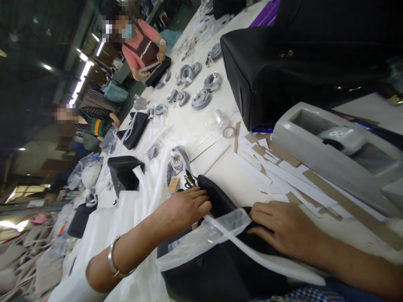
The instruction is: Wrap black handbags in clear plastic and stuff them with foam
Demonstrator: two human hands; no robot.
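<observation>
A black bag [220,272] lies in front of me at the table's near edge, with a strip of clear plastic [201,243] and a white foam strip [267,260] across its opening. My left hand [192,205], below a silver bangle, has its fingers closed at the bag's upper left part, by the end of the foam strip and near a gold zipper pull [189,180]. At the bag's right side, my right hand [273,222] is closed on the black edge, thumb below and fingers above.
A grey tape dispenser [302,138] and a large black bag [252,71] stand right, beside paper strips [277,176]. Wrapped strap coils [201,99], black bags [126,172] and white foam [126,218] cover the table [217,161]. Two people work across it.
</observation>
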